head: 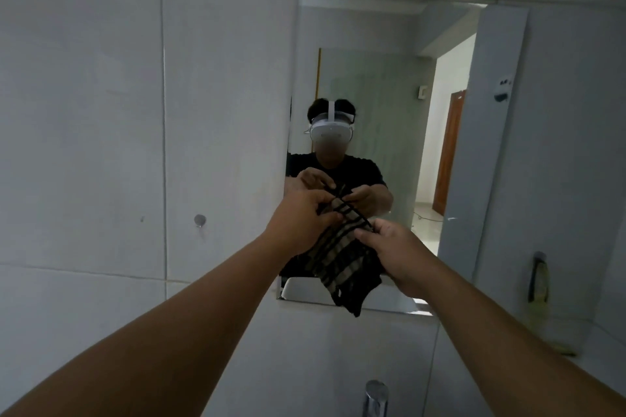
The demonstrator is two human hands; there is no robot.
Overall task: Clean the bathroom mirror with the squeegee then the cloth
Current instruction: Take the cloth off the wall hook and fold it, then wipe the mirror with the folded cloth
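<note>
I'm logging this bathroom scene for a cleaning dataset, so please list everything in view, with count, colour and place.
mirror: one, frameless, on the tiled wall, centre.
cloth: one, dark with pale checks, held up before the mirror's lower part.
tap: one, chrome, bottom edge.
wall stud: one, chrome, left of the mirror.
hanging item: one, dark and yellowish, on the right wall; squeegee or not, cannot tell.
wall tiles: several, grey-white, all around.
left hand: pinching the cloth's top.
right hand: gripping the cloth's right edge.
</note>
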